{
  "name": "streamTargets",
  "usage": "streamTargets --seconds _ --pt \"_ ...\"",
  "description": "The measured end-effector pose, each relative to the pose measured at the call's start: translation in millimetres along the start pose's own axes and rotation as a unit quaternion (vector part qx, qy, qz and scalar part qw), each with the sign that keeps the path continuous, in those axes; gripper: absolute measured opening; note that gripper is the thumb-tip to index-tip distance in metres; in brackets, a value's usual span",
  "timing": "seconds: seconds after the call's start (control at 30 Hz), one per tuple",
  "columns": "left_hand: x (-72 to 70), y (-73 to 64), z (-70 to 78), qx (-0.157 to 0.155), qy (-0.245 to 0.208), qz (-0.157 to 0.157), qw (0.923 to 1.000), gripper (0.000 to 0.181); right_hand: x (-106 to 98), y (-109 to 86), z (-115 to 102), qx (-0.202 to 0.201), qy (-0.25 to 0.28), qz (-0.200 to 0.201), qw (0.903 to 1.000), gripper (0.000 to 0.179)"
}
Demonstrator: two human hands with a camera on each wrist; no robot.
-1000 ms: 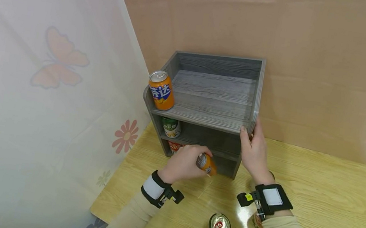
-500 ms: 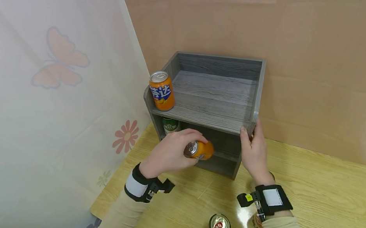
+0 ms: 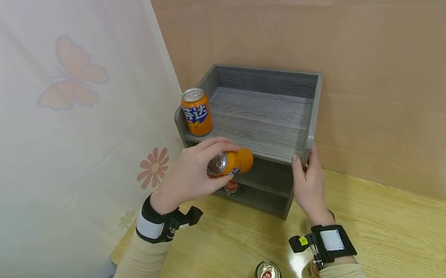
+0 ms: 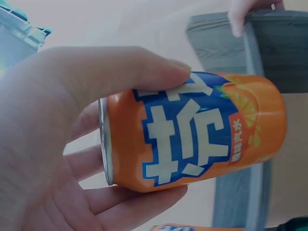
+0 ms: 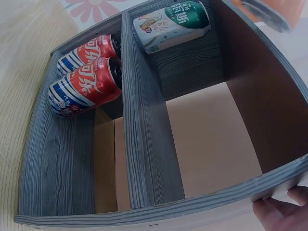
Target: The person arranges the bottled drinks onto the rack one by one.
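Note:
My left hand (image 3: 189, 175) grips an orange soda can (image 3: 243, 160) tipped on its side, in front of the shelf's upper board. In the left wrist view the thumb lies across the blue and white label of this soda can (image 4: 192, 130), with fingers beneath. My right hand (image 3: 309, 190) holds the right side panel of the grey wooden shelf (image 3: 260, 120), thumb in front. Another orange soda can (image 3: 197, 115) stands upright at the left of the top tier. In the right wrist view, a green and white can (image 5: 175, 26) occupies the middle tier; two red and blue cola cans (image 5: 89, 86) stand below.
On the wooden table (image 3: 398, 242) stands a can with a gold lid and red tab (image 3: 267, 275). Another can (image 3: 314, 272) is partly covered by the right wrist strap. A patterned white curtain (image 3: 51, 156) borders the left; a brown backdrop (image 3: 407, 89) is behind.
My left hand has moved up and left with the orange soda can, from near the bottom tier to the top board's front edge. The right hand has kept its place on the shelf.

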State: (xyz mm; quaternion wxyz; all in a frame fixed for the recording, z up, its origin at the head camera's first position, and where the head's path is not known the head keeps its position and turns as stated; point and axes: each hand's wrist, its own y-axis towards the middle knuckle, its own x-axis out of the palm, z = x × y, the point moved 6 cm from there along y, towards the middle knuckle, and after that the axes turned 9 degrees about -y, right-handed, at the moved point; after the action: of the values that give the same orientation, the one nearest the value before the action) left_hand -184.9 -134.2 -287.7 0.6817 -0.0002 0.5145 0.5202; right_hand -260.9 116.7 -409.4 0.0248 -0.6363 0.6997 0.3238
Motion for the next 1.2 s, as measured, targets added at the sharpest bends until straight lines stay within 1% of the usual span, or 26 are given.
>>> streamTargets --seconds 0.1,0.27,0.43,0.57,0.7,0.8,1.03,1.2 --pt "-10.4 3.7 2.7 0.010 0.009 0.017 0.9998 0.055 1.1 -0.6 0.4 0.003 -0.001 -0.002 1.0000 0.063" --pt "-26.3 12.6 2.4 0.026 0.041 0.040 0.9980 0.064 2.9 -1.0 2.4 0.008 -0.004 -0.003 1.0000 0.064" --pt "-33.6 24.8 -3.5 0.037 0.051 0.047 0.9970 0.060 3.4 -0.3 2.3 0.009 -0.005 -0.005 0.9999 0.064" --pt "-34.5 32.3 -12.1 0.032 0.060 0.046 0.9967 0.059 4.1 -0.3 2.4 0.010 -0.004 -0.004 0.9999 0.064" --pt "-33.3 36.3 -22.1 0.005 0.068 0.042 0.9968 0.064 4.4 -0.9 2.9 0.010 -0.003 -0.001 0.9999 0.064" --pt "-32.1 37.9 -28.5 -0.009 0.066 0.039 0.9970 0.065 4.7 -1.2 3.2 0.010 -0.002 -0.001 0.9999 0.064" --pt "-29.2 44.2 -38.8 -0.010 0.055 0.036 0.9978 0.062 3.4 -0.6 3.7 0.008 0.003 -0.003 1.0000 0.064" --pt "-26.8 46.9 -44.2 -0.015 0.045 0.031 0.9984 0.064 3.3 -0.8 3.7 0.010 0.002 -0.004 0.9999 0.064"
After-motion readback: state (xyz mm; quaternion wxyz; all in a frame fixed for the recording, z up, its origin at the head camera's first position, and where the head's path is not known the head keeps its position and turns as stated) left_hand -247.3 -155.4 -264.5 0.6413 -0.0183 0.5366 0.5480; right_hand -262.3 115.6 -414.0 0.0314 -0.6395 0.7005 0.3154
